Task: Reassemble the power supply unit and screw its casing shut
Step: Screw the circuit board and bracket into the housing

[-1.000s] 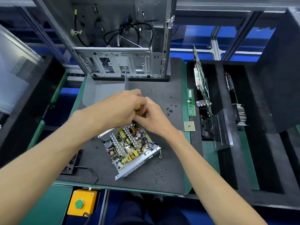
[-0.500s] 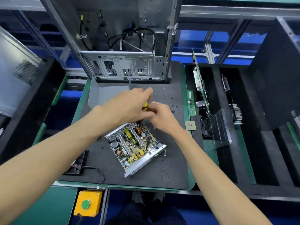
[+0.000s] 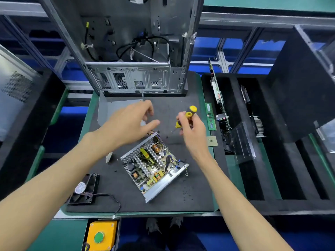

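Observation:
The open power supply unit [image 3: 154, 165] lies tilted on the black mat [image 3: 181, 196], its circuit board and coils exposed. Its grey metal cover [image 3: 108, 109] lies flat at the back left of the mat. My right hand [image 3: 190, 129] grips a yellow-and-black screwdriver [image 3: 186, 115], raised above the mat to the right of the unit, tip pointing down-left. My left hand [image 3: 130, 124] hovers above the unit's back corner with fingers loosely spread, holding nothing. A black cooling fan [image 3: 84, 189] with its cable lies at the mat's front left.
An open computer case [image 3: 134, 51] stands at the back of the mat. Small black screws [image 3: 186, 192] are scattered at the front right. A RAM stick [image 3: 210, 116] and CPU chip [image 3: 212, 141] lie at the right edge. Foam trays [image 3: 272, 178] hold circuit boards at the right. A yellow button box [image 3: 100, 234] sits below.
Both hands were together over the unit's back corner on the screwdriver. Now they have parted: the right hand lifted the screwdriver away to the right, and the left hand let go.

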Motion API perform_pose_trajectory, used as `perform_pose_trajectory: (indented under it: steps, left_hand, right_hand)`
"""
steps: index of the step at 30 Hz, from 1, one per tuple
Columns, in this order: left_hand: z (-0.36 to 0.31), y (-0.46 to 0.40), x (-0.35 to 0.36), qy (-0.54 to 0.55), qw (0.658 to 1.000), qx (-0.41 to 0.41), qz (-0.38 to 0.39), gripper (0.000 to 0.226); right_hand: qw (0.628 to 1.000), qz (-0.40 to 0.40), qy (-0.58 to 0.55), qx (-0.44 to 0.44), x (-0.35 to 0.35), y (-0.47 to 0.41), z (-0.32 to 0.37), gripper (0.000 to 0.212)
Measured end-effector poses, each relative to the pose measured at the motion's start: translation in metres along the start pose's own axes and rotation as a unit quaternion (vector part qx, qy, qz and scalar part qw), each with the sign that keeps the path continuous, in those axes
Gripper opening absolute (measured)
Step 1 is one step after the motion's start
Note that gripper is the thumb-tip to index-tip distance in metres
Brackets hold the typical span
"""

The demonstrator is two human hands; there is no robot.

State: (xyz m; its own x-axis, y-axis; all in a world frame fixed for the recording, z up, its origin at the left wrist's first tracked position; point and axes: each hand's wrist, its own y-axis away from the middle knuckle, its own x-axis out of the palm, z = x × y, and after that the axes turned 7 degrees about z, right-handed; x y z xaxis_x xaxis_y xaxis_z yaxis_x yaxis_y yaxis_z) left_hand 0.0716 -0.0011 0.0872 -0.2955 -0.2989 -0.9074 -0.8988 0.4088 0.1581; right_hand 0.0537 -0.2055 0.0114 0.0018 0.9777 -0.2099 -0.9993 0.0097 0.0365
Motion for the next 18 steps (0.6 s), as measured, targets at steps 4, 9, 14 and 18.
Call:
perform_pose_trajectory:
  steps: [4,9,14,18]
  left_hand:
    - [0.032,0.031,0.035,-0.096,0.983,-0.096,0.125,0.039]
    - [0.045,0.037,0.062,-0.121,0.976,-0.045,0.173,0.022]
    - [0.05,0.035,0.067,-0.12,0.981,-0.022,0.154,0.02]
    - [0.049,0.044,0.069,-0.052,0.982,-0.056,0.175,0.024]
  right_hand:
    - [0.995,-0.075,-0.008,0.065,-0.025,0.025,0.005,0.04]
    - [0.905,0.134,0.295,0.274,-0.034,0.065,-0.005,0.052]
    - [0.913,0.134,0.23,0.31,-0.014,0.085,-0.014,0.038]
    - [0.932,0.036,0.257,0.252,-0.014,0.066,-0.004,0.035]
